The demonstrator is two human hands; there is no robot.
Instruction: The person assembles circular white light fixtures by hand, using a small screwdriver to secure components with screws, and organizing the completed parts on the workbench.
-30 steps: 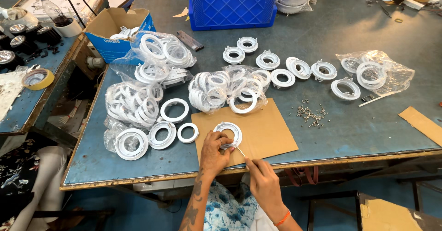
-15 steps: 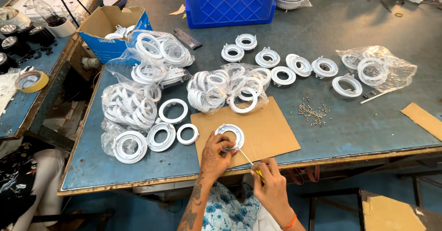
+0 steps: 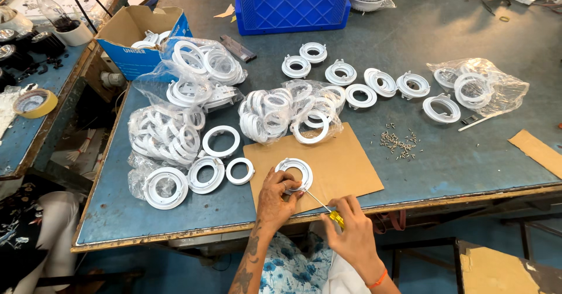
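Your left hand (image 3: 275, 197) presses down on a white plastic ring (image 3: 294, 173) that lies on the near part of the cardboard sheet (image 3: 328, 159), fingers spread over its near rim rather than closed around it. Your right hand (image 3: 351, 235) is clamped on a yellow-handled screwdriver (image 3: 325, 207) whose thin shaft slants up and left to the ring's edge. By the look of it you are driving or seating a screw in that ring; the next move calls for keeping the ring pinned flat and the tip square in the screw head, which is too small to make out here. A scatter of small screws (image 3: 399, 142) lies on the table (image 3: 468, 165) just right of the cardboard. As for containers: the open cardboard box (image 3: 143, 39) at the far left holds more white rings, the clear plastic bags (image 3: 170, 133) to the left and middle are stuffed with rings, another bag (image 3: 486, 86) at the right holds a few, and the blue crate (image 3: 291, 4) at the far edge hides its contents.
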